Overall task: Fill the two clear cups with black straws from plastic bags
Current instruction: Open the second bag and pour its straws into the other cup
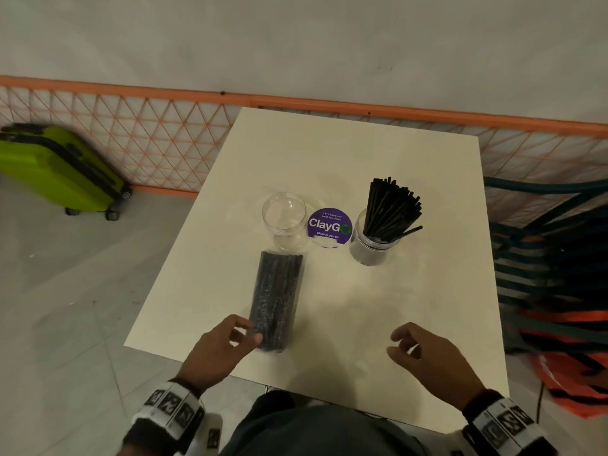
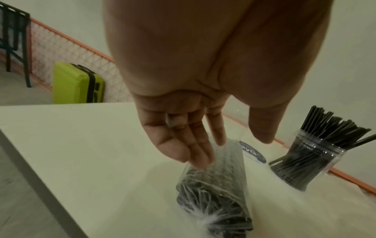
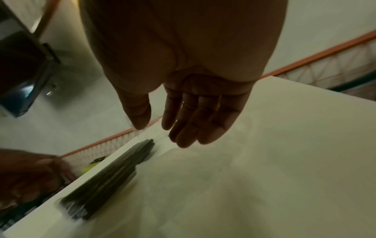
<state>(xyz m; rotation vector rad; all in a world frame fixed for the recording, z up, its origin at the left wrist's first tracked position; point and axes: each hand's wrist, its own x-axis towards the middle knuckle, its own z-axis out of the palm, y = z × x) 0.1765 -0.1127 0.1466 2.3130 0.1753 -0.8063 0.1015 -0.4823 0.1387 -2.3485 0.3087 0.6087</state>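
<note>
We are reaching our loose, empty left grip (image 1: 219, 343) toward the straw bag (image 1: 276, 299) lying before the empty cup (image 1: 284, 214); right grip (image 1: 427, 353) hovering open, idle.

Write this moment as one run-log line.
left hand: open, at bag | right hand: open, free | right cup: straws in | left cup: empty | next: likely open bag

head: looked forward and down over the whole tabletop (image 1: 345, 153) | left wrist: sat close above the left hand (image 2: 183, 128), faced the far wall | right wrist: close, faced leftward | shared: bagged straws (image 1: 274, 301), tabletop
</note>
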